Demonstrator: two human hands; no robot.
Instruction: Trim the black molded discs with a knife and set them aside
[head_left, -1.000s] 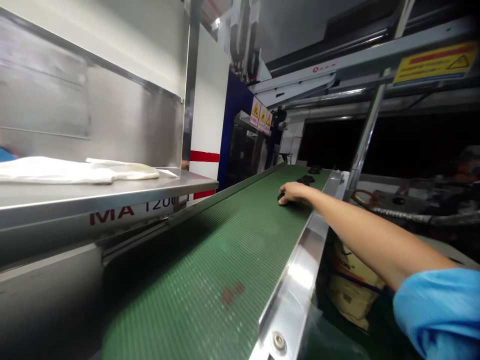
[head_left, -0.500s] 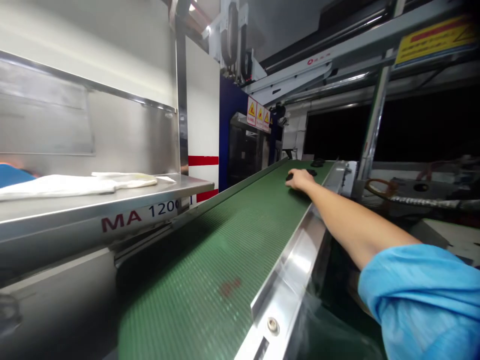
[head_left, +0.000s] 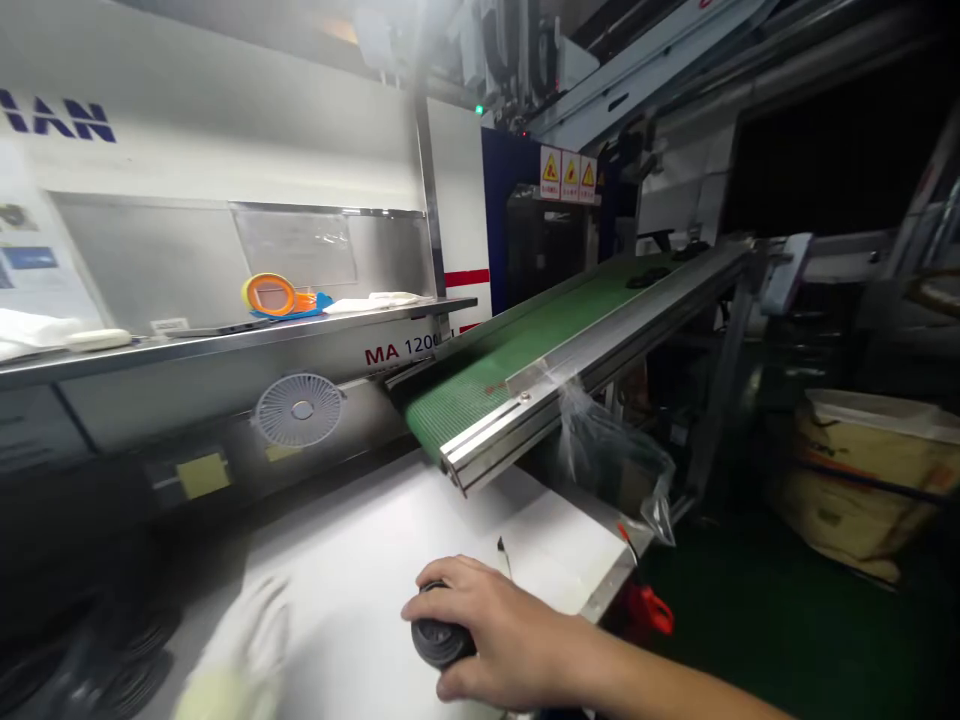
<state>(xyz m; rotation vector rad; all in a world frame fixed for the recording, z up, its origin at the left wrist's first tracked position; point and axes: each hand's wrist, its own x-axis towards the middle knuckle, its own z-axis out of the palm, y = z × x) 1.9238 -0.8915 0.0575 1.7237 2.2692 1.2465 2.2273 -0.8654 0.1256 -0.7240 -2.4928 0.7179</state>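
My right hand (head_left: 499,625) is bare and curls its fingers round a round black part (head_left: 441,640) with ring-like ridges. It holds the part above a white work surface (head_left: 352,530). At lower left, my left hand (head_left: 244,645) wears a white glove with a yellowish cuff. Its fingers are stretched out and slightly blurred, with nothing seen in them. Further left, several dark round parts (head_left: 139,680) lie in a blurred heap. More black parts (head_left: 649,277) rest high on the green conveyor belt (head_left: 517,345).
A metal shelf (head_left: 195,343) carries orange tape (head_left: 271,295) and white cloths. Below it sits a round fan (head_left: 300,410). The conveyor's metal end (head_left: 465,470) overhangs the table, with a clear plastic bag (head_left: 615,455) hanging alongside. A large tan sack (head_left: 847,480) stands at right.
My right hand has come down from the conveyor to above the white surface, bringing a black part. The view has swung down and back, and my gloved left hand has come into sight.
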